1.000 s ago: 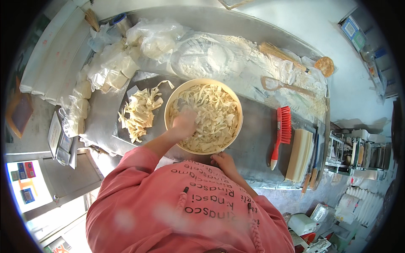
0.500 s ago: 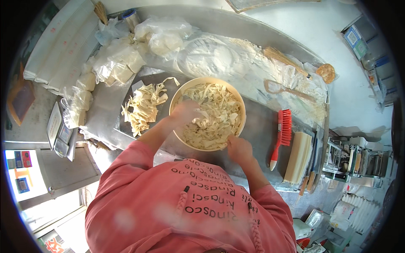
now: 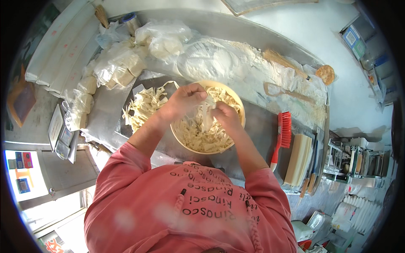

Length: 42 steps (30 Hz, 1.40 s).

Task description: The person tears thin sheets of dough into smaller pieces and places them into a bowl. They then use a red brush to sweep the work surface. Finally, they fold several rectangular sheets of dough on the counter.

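Over a round cream-coloured bowl (image 3: 188,146) of wide flat noodles (image 3: 206,141), both my hands are raised close together. A few pale noodle strips (image 3: 206,117) hang between them. My left hand (image 3: 184,101) is closed on the strips above the bowl's left side, its fingers bent toward the right. My right hand (image 3: 228,118) pinches the strips at the bowl's right side, fingers curled in. A loose heap of cut noodles (image 3: 141,110) lies on the dark board left of the bowl, with one strip trailing toward my left hand.
Plastic bags of pale blocks (image 3: 120,69) line the table's left and back. Flour (image 3: 213,59) covers the far side, where a straw brush (image 3: 280,59) and a wooden tool (image 3: 291,91) lie. A red brush (image 3: 283,130), a cream block (image 3: 298,158) and long-handled tools (image 3: 311,181) lie right.
My left hand has come up out of the noodles. My right hand has left the bowl's rim and moved up and left. Strips now hang between both hands.
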{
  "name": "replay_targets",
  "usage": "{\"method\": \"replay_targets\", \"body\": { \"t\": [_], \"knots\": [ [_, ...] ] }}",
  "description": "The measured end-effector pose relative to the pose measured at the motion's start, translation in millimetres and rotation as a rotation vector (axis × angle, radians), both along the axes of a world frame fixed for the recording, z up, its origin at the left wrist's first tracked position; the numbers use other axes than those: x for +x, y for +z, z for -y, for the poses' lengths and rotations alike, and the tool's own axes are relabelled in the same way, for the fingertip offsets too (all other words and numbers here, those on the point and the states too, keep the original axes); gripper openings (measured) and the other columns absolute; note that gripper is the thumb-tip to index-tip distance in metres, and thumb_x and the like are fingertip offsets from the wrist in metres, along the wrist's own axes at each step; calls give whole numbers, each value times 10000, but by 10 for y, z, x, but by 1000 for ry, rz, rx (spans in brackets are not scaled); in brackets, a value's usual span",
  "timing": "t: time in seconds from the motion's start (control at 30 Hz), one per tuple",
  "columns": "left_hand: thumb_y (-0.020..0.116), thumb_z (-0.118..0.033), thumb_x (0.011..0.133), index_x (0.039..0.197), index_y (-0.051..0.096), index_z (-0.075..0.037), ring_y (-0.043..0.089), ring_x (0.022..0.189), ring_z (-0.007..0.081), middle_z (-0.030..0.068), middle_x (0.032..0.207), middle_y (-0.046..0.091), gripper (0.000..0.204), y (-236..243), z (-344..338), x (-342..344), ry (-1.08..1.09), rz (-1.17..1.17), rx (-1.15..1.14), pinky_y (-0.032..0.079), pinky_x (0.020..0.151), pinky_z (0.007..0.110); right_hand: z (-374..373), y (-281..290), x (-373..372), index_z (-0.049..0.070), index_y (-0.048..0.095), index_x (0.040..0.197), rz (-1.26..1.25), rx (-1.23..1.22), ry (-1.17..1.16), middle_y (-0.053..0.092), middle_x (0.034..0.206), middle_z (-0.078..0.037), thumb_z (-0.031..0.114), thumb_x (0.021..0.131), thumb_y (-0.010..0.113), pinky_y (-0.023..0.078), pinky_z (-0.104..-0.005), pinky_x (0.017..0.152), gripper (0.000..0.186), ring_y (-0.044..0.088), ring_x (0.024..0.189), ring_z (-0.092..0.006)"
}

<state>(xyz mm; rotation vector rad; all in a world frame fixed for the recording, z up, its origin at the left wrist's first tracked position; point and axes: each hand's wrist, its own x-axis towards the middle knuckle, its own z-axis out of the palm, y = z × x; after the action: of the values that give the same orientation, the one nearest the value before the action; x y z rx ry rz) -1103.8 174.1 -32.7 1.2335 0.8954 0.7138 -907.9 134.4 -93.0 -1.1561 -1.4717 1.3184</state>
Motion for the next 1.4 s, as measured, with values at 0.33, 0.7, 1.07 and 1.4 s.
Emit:
{"method": "replay_targets", "body": {
  "t": [0.33,0.7,1.07,1.4],
  "knots": [
    [597,-242,860,1013,582,-48,554,839,129,29,911,587,248,-1306,355,-69,25,-431,162,458,728,307,114,-238,271,26,536,884,-154,-279,12,536,797,21,82,833,617,416,-215,660,111,499,732,-54],
    [492,-180,917,1105,553,-100,556,878,142,24,988,596,213,-868,268,195,71,781,-620,453,768,297,347,18,207,57,505,807,-282,-348,-1,496,734,36,93,843,596,364,-208,593,104,442,653,-42],
    [501,-50,880,1198,492,-110,546,847,117,34,915,571,324,-803,362,325,149,504,-375,429,721,241,336,-87,182,41,513,827,-501,-345,-211,512,738,17,128,906,521,363,-207,630,117,440,680,-51],
    [556,-224,905,836,538,-83,533,718,74,5,803,554,158,-681,483,445,71,80,-326,437,620,220,320,-143,-3,18,523,889,-63,-92,-124,564,777,-31,32,829,577,446,-237,633,82,556,721,-91]
  ]
}}
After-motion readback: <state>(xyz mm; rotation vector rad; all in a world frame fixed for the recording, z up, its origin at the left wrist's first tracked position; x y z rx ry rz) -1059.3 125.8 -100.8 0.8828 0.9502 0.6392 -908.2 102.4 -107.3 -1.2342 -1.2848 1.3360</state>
